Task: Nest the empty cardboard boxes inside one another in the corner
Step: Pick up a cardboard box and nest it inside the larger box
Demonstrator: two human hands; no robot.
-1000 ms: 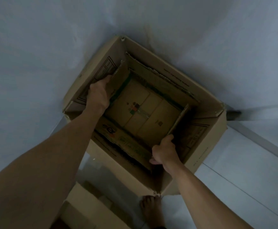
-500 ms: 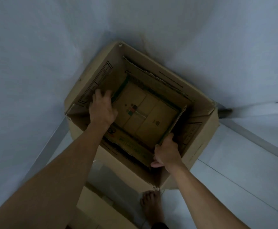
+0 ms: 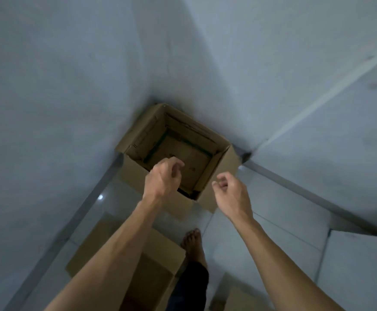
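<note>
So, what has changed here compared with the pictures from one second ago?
Both hands let go of the inner box and pulled back up: the left hand and right hand now hang empty above the outer box. The nested boxes stayed in the corner.

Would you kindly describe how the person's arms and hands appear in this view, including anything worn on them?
Both arms are bare from the bottom edge of the picture to the fingers: no sleeves, gloves, watch, rings or bands show on the left hand or the right hand. The forearms are slim, with tendons showing near the wrists. Nothing is marked on them. Lower down, a bare foot and a dark trouser leg are visible.
</note>
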